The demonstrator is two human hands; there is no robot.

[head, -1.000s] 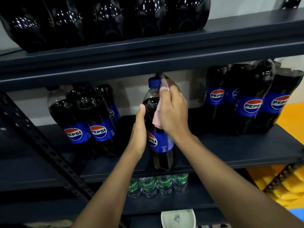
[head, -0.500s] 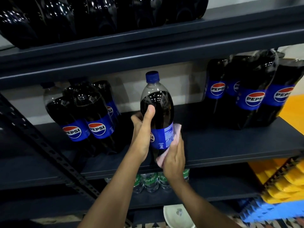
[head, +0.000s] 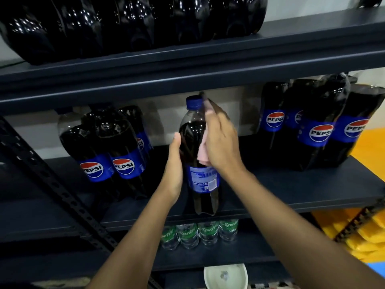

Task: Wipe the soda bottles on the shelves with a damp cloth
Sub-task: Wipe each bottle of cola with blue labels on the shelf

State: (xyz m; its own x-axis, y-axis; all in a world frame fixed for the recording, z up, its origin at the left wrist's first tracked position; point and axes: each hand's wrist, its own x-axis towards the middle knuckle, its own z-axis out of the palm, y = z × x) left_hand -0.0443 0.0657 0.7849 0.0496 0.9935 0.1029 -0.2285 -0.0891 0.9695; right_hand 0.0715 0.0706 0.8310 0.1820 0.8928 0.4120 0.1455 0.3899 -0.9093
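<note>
A single Pepsi bottle (head: pixel 196 182) with a blue cap stands upright at the front of the middle shelf (head: pixel 291 197). My left hand (head: pixel 174 170) grips its left side at label height, thumb pointing up. My right hand (head: pixel 223 142) holds a pink cloth (head: pixel 202 157) against the bottle's upper right side, fingers reaching up toward the cap. Most of the cloth is hidden under my palm.
Wrapped Pepsi packs stand on the same shelf at the left (head: pixel 116 155) and right (head: pixel 318 126). More dark bottles (head: pixel 125 24) fill the top shelf. Sprite bottles (head: pixel 200 234) sit below, with a white bowl (head: pixel 226 276) under them. A perforated diagonal brace (head: pixel 62 190) crosses the left.
My right hand slid the cloth down to the bottle's base and is back up near the neck. The left hand keeps hold while the bottle has turned, its label's back now facing me.
</note>
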